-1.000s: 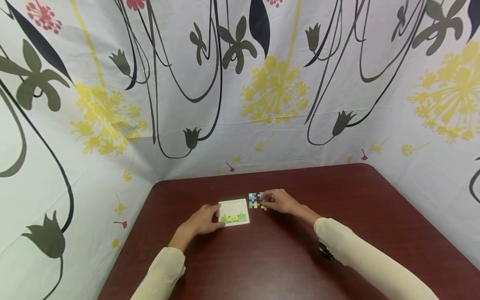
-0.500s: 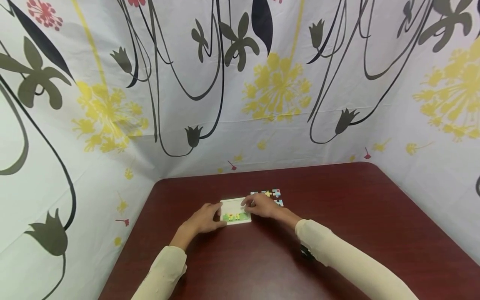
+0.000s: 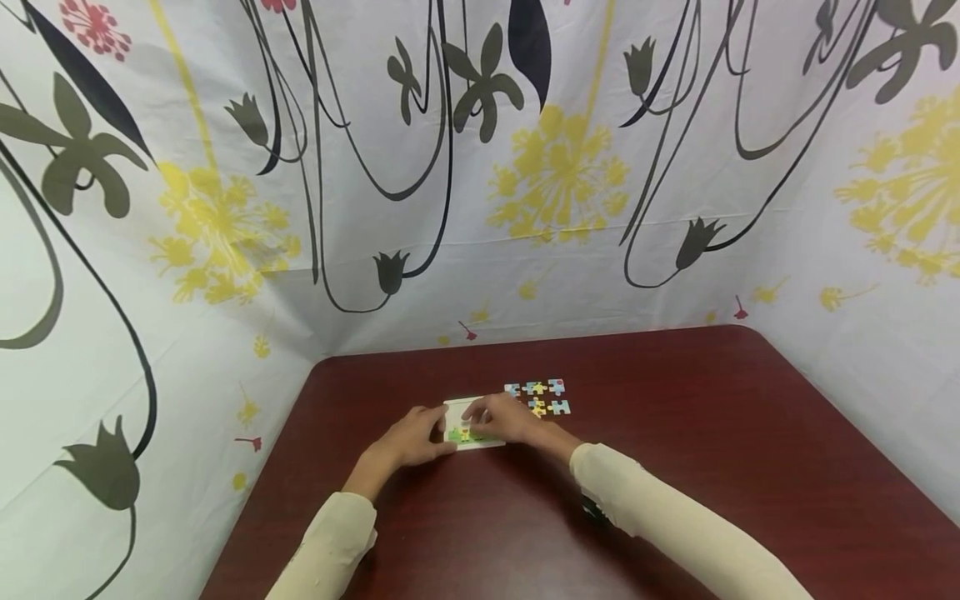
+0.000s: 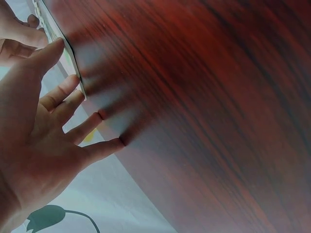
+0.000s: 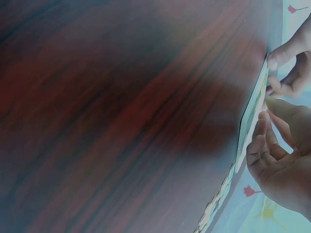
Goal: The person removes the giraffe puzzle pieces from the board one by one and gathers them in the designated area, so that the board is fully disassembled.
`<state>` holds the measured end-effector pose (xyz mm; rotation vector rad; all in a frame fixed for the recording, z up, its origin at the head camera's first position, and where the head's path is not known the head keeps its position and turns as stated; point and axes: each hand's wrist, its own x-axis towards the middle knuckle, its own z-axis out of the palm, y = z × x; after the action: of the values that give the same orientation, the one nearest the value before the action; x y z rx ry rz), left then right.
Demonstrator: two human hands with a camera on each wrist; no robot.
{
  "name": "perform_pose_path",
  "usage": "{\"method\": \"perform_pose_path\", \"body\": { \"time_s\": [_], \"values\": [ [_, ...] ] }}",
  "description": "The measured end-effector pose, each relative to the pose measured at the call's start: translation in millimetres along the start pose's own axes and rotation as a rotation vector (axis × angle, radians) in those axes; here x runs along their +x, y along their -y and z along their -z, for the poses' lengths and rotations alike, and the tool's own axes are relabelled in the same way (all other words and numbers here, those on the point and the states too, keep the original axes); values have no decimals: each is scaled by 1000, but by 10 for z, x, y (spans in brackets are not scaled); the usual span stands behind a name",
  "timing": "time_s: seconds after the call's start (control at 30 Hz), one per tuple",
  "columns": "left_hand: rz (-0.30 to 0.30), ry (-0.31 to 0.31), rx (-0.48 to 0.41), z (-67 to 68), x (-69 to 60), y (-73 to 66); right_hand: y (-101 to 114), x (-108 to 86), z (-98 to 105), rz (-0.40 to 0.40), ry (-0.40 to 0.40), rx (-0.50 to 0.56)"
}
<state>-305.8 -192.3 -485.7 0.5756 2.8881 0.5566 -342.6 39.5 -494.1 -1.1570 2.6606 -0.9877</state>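
A white puzzle tray with a green picture strip along its near side lies flat on the table. My left hand holds the tray's left side, thumb at the near corner and fingers along the edge. In the left wrist view, the outer fingers of the left hand are spread with tips on the tabletop. Over the tray, my right hand pinches a small puzzle piece, mostly hidden by the fingers. The right wrist view has the thumb and fingertips of the right hand together at the tray's surface.
Several loose puzzle pieces lie in two rows just beyond and right of the tray, partly behind the right hand. The dark red wooden table ends at a flower-printed white cloth at the back and sides.
My right hand has moved left from the loose pieces to above the tray, carrying a puzzle piece. More loose pieces are uncovered. The left hand has stayed on the tray's edge.
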Motion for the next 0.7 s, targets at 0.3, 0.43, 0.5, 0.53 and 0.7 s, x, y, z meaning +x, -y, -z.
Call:
{"method": "perform_pose_path", "body": {
  "time_s": [0.3, 0.43, 0.5, 0.53, 0.7],
  "values": [
    [-31, -1, -11, -7, 1, -16, 35, 63, -47, 40, 53, -41],
    [-34, -2, -11, -10, 3, -13, 43, 84, -45, 22, 92, -56],
    [-30, -3, -12, -10, 5, -9, 41, 93, -46, 16, 102, -74],
    [-28, -3, -11, -10, 7, -6, 40, 97, -47, 14, 105, -81],
    [-31, -10, -9, -18, 14, 19, 51, 112, -61, -1, 102, -81]
  ]
}}
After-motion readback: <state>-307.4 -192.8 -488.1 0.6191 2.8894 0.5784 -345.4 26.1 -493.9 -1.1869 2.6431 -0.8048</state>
